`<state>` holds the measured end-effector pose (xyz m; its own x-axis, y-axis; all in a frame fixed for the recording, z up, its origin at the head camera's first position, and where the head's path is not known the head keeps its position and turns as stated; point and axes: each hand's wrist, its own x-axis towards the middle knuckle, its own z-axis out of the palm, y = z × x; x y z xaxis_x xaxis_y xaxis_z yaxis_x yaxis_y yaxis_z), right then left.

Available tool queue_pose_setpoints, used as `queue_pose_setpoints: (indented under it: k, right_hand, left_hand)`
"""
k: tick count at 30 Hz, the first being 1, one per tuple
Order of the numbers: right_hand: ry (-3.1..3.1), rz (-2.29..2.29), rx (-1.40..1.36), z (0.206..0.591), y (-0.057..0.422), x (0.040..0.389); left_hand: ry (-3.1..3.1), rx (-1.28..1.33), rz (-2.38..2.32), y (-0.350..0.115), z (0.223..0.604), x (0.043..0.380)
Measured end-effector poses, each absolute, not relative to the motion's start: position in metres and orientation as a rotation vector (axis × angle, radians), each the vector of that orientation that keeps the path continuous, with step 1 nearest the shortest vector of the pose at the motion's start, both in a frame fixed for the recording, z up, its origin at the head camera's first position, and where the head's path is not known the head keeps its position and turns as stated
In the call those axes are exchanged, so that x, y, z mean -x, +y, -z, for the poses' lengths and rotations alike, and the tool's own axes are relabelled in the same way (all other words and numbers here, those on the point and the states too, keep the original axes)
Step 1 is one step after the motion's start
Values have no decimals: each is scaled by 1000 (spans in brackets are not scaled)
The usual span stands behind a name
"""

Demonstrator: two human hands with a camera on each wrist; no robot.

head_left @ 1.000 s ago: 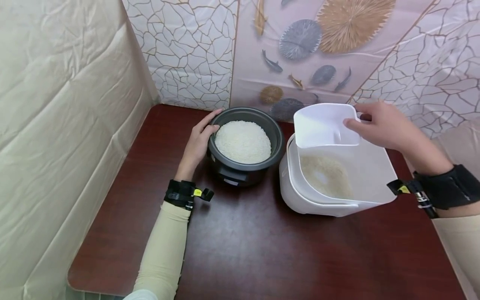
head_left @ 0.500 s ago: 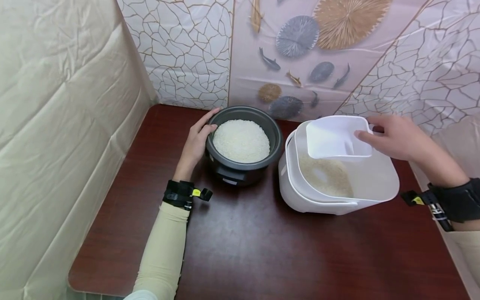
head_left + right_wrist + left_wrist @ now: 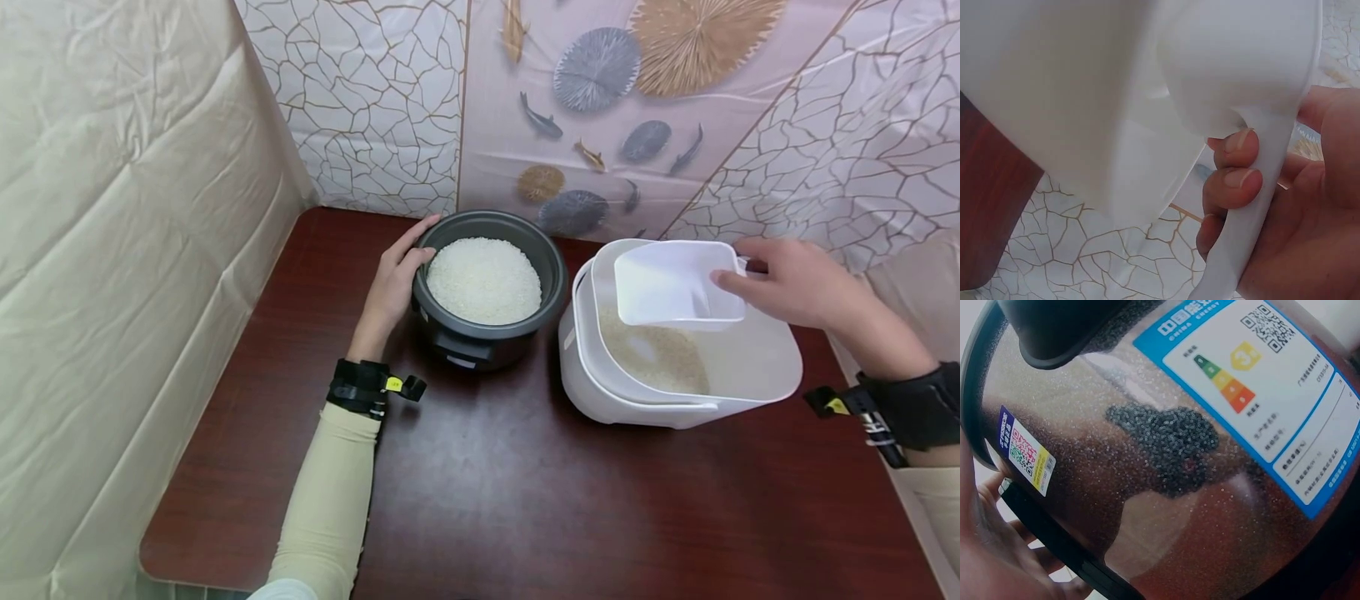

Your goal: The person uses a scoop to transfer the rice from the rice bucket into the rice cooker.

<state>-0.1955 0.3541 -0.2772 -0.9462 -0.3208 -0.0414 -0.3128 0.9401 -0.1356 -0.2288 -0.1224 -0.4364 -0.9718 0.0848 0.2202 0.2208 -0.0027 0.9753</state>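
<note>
My left hand (image 3: pixel 388 279) holds the side of a dark rice cooker (image 3: pixel 465 346), thumb at the rim. Inside its pot lies a mound of white rice (image 3: pixel 486 281). In the left wrist view, the fingers (image 3: pixel 1022 534) show beside the speckled cooker body (image 3: pixel 1172 447). My right hand (image 3: pixel 798 282) grips a white scoop (image 3: pixel 667 279), with fingers curled round its handle (image 3: pixel 1254 212) in the right wrist view. The scoop's bare white inside faces up, over the open white rice bin (image 3: pixel 757 367). Rice (image 3: pixel 663 358) covers part of the bin's floor.
Bin and cooker stand side by side on a dark red-brown table (image 3: pixel 480 500). A patterned wall sheet (image 3: pixel 375 108) rises behind them. Cream padded fabric (image 3: pixel 135 292) lines the left side. The bin's carrying handle (image 3: pixel 652 412) hangs down its near side.
The scoop and right hand have moved down and to the right, lower over the bin. My left hand keeps its place on the cooker.
</note>
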Motion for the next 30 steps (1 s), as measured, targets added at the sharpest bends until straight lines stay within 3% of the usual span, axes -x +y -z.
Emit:
queue_pose_setpoints:
  k: [14, 30]
  right_hand:
    - [2736, -69, 522, 263, 334, 200]
    - [2817, -385, 693, 274, 279, 198]
  left_hand:
    - [-2152, 332, 2130, -123, 438, 231]
    - [-2132, 335, 2148, -124, 438, 231]
